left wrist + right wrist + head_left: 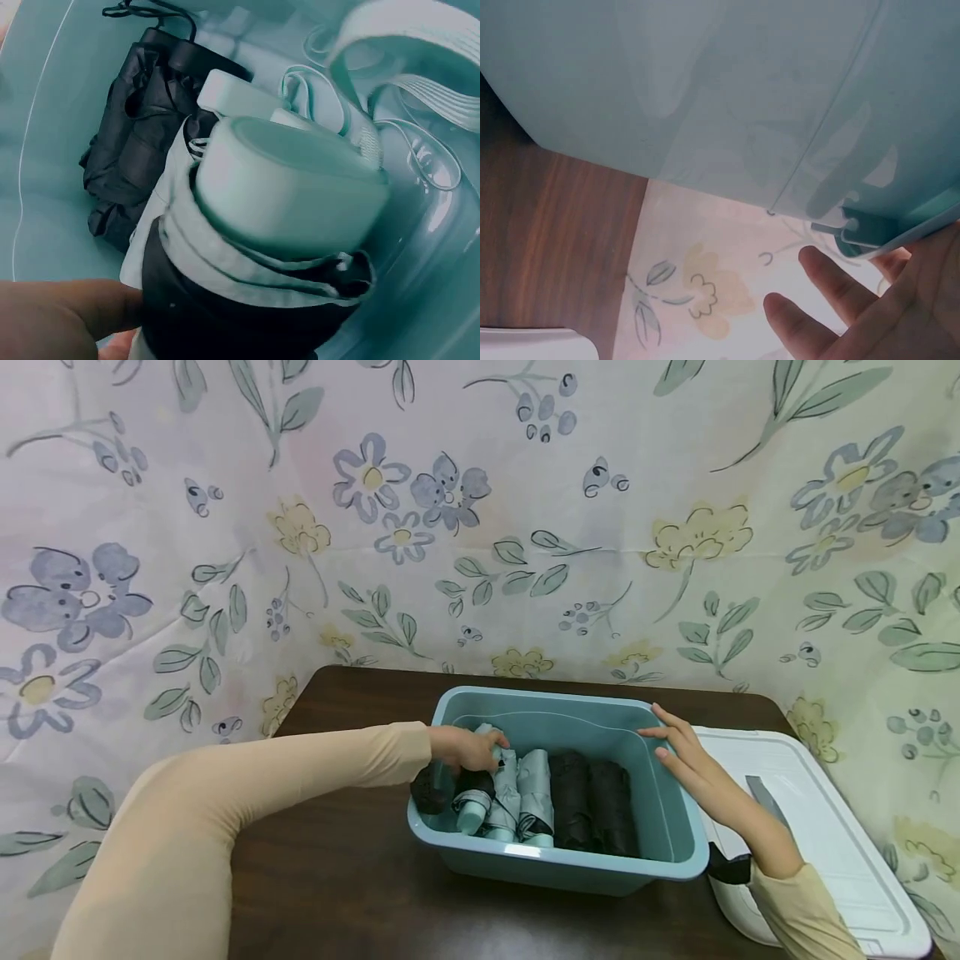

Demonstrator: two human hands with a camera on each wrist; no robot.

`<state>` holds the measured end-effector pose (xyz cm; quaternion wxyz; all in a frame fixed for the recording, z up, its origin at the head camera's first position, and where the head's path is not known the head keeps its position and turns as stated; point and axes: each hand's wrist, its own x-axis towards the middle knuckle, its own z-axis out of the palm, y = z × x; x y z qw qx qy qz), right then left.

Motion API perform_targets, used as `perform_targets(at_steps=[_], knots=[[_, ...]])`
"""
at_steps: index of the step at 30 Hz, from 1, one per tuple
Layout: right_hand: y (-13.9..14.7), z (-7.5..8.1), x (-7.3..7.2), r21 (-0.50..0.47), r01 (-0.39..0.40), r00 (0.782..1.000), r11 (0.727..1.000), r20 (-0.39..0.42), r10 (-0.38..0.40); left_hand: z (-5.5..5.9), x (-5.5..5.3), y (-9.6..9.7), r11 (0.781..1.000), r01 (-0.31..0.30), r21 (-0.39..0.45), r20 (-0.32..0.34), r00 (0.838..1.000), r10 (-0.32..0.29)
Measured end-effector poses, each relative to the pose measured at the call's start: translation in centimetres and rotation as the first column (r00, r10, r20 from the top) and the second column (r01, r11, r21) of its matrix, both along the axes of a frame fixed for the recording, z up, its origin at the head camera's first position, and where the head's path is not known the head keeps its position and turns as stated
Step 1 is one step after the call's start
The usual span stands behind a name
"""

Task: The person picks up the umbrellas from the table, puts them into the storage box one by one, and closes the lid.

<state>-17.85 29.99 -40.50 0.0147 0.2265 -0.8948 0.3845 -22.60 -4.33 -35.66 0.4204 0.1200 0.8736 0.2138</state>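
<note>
A light blue plastic bin (570, 877) holds a row of folded umbrellas. My left hand (468, 749) reaches over its left side and grips a pale green folded umbrella (289, 187) with black fabric showing on its wrap. The thumb (67, 307) presses on that black fabric in the left wrist view. Beside it lie pale green umbrellas (534, 785) and black folded umbrellas (611, 802); a black umbrella (142, 135) with a cord shows in the left wrist view. My right hand (693, 768) rests at the bin's right rim, its fingers extended.
A white lid (810, 810) with a grey handle strip lies right of the bin, on the dark wooden table (337, 877). Flower-patterned cloth (480, 527) hangs behind the table. A pale strap (420, 45) loops inside the bin.
</note>
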Motion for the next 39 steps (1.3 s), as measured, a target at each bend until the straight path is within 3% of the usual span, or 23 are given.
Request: perform_targets(at_steps=[7,11,14,18,23,31,32,35,38,39], knots=[[-0.2,0.1,0.0,0.001,0.005,1.000,1.000,0.001,-0.005,-0.5,0.0,0.1,1.000,-0.007,-0.021,0.002,1.000,0.007],[-0.2,0.0,0.1,-0.004,0.010,1.000,1.000,-0.001,-0.010,-1.0,0.3,0.2,0.994,0.038,-0.101,-0.087,0.995,-0.047],[-0.2,-0.1,0.1,-0.007,0.010,1.000,1.000,-0.006,-0.010,-1.4,0.8,0.3,0.981,0.063,-0.185,-0.182,0.978,-0.098],[-0.2,-0.2,0.1,-0.011,0.003,1.000,1.000,-0.015,-0.003,-2.0,1.5,0.7,0.965,0.060,-0.257,-0.249,0.960,-0.126],[-0.2,-0.1,0.1,-0.006,0.003,1.000,1.000,-0.023,-0.003,-2.3,1.8,0.9,0.945,0.071,-0.320,-0.287,0.943,-0.168],[-0.2,0.1,0.1,-0.009,0.000,1.000,1.000,-0.023,0.000,-2.2,1.4,0.9,0.919,0.130,-0.372,-0.334,0.905,-0.263],[-0.2,0.1,0.1,-0.006,-0.002,1.000,1.000,-0.020,0.002,-2.2,1.4,1.0,0.911,0.138,-0.388,-0.348,0.894,-0.283],[-0.2,0.0,0.1,0.001,0.005,1.000,1.000,-0.012,-0.005,-2.1,1.5,1.2,0.861,0.167,-0.481,-0.369,0.852,-0.371],[-0.2,-0.1,0.1,0.000,0.008,1.000,1.000,-0.009,-0.008,-2.0,1.7,1.5,0.814,0.178,-0.553,-0.360,0.830,-0.425],[-0.2,-0.1,0.1,-0.001,0.009,1.000,1.000,-0.011,-0.009,-1.9,1.7,1.6,0.805,0.177,-0.566,-0.350,0.833,-0.429]])
